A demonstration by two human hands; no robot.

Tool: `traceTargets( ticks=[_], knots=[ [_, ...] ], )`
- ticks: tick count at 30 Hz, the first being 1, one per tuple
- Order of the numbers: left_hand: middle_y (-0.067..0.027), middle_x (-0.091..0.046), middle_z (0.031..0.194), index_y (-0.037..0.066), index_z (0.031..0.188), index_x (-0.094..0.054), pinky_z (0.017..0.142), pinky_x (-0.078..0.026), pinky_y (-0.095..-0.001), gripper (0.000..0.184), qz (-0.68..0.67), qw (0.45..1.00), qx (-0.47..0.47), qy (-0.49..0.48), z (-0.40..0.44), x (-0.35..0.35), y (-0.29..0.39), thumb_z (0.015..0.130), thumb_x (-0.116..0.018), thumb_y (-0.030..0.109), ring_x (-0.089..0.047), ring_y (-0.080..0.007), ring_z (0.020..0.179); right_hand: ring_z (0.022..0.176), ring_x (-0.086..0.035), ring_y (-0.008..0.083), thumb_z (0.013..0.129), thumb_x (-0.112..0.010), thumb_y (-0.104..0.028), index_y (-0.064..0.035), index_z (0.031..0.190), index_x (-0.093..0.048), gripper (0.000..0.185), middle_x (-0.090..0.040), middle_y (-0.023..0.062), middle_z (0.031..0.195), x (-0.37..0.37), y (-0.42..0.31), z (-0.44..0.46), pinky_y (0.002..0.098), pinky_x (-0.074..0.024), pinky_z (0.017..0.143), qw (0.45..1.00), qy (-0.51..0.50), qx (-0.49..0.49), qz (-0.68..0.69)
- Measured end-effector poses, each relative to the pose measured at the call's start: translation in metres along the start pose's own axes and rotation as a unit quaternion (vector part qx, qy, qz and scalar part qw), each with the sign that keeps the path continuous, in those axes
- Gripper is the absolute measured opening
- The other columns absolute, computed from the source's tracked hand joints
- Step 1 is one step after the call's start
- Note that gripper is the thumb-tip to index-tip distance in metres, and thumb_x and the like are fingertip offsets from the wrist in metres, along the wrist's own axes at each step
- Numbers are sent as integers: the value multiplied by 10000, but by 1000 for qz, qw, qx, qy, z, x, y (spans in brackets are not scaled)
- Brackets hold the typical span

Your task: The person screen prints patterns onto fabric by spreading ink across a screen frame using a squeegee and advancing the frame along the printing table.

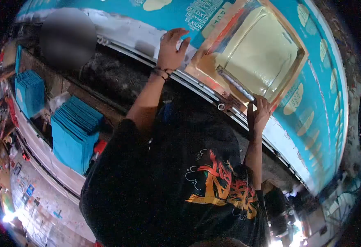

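My left hand [174,49] is raised over the white edge of the long printing table, with its fingers apart and nothing between them. A dark bracelet circles that wrist. My right hand [259,113] is closed on the near end of a long squeegee [236,83]. The squeegee lies slanted across the lower left part of a wooden-framed screen [305,55]. Pale yellow paste [262,53] coats much of the mesh. Under the screen lies teal fabric [326,99] with cream patches and white lettering.
A metal rail [197,84] with a bracket runs along the table edge. Stacks of folded teal cloth [75,131] stand at the left, beside a second long pale table [61,168]. A blurred round patch covers part of the upper left.
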State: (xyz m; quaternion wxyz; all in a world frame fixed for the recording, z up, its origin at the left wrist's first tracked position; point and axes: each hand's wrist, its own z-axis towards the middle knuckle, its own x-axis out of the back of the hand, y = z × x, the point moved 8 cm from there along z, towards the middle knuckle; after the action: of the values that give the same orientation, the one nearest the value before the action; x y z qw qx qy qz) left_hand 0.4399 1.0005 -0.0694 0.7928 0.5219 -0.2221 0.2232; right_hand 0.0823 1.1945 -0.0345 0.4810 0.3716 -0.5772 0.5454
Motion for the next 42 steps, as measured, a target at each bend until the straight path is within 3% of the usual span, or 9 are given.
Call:
traceTargets(
  ticks=[7, 13, 20, 22, 29, 35, 37, 40, 42],
  knots=[
    [-153, -703, 1228, 30, 1256, -684, 974, -510, -455, 282, 53, 984, 34, 167, -45, 81, -53, 1032, -695, 201, -656, -337, 1124, 1091, -669, 371, 843, -734, -33, -55, 1161, -679, 324, -714, 141, 1148, -21, 1, 5, 481, -505, 976, 995, -59, 62, 52],
    [-105, -678, 1211, 18, 1260, -683, 968, -521, -369, 235, -34, 857, 334, 392, -243, 110, -128, 1064, -657, 146, -630, -218, 1053, 1097, -677, 366, 915, -723, -67, -51, 1157, -688, 246, -720, 150, 1140, -34, 9, 4, 489, -520, 979, 995, -79, 66, 7],
    [-167, -630, 1427, 85, 1417, -626, 1114, -484, -482, 378, -159, 955, 207, -137, -373, -31, -77, 1117, -546, 300, -605, -348, 1325, 1049, -683, 346, 918, -732, -57, -55, 1145, -688, 232, -709, 149, 1110, -30, 1, -4, 449, -541, 916, 994, -64, 81, 37],
    [-184, -443, 1629, 124, 1521, -572, 1232, -344, -550, 551, -152, 911, 306, -232, -369, -30, -28, 1136, -407, 481, -415, -402, 1507, 1050, -683, 336, 911, -750, -64, -64, 1156, -689, 252, -709, 143, 1119, -30, 1, -9, 436, -547, 908, 992, -46, 111, 39],
    [-183, -309, 1694, 133, 1609, -481, 1275, -225, -568, 715, -174, 876, 339, -294, -406, 8, -28, 1119, -296, 620, -281, -402, 1567, 1105, -660, 355, 866, -778, -91, -95, 1152, -683, 302, -714, 129, 1154, -30, 1, -13, 479, -508, 939, 994, -47, 90, 29],
    [-154, -700, 1238, 30, 1300, -685, 993, -531, -415, 473, -193, 839, 480, -168, -306, 72, -1, 1124, -523, 438, -696, -314, 1120, 1126, -657, 344, 863, -777, -128, -141, 1174, -691, 322, -717, 85, 1164, -24, 3, -13, 479, -500, 976, 998, -23, 52, 9],
    [-73, -726, 994, 12, 1122, -719, 776, -539, -322, 291, -323, 849, 397, -134, -277, 71, -15, 1098, -617, 283, -696, -220, 828, 1155, -650, 331, 870, -781, -168, -162, 1192, -694, 334, -717, 61, 1177, -26, 4, -13, 478, -484, 1013, 999, -28, 22, 2],
    [-82, -699, 973, 6, 1077, -721, 730, -508, -315, 248, -167, 968, 147, -112, -195, 64, -5, 1071, -654, 244, -651, -190, 789, 1162, -647, 319, 857, -794, -184, -192, 1223, -704, 377, -719, 50, 1190, -23, 3, -12, 472, -471, 1031, 999, 1, 5, -36],
    [-100, -701, 1001, 14, 1069, -725, 760, -532, -326, 199, -178, 962, 158, -136, -152, 48, 17, 1032, -695, 207, -682, -212, 838, 1125, -661, 321, 854, -800, -163, -190, 1190, -719, 347, -724, 55, 1162, -12, -5, -12, 475, -491, 989, 999, 23, 3, -27]
  ],
)
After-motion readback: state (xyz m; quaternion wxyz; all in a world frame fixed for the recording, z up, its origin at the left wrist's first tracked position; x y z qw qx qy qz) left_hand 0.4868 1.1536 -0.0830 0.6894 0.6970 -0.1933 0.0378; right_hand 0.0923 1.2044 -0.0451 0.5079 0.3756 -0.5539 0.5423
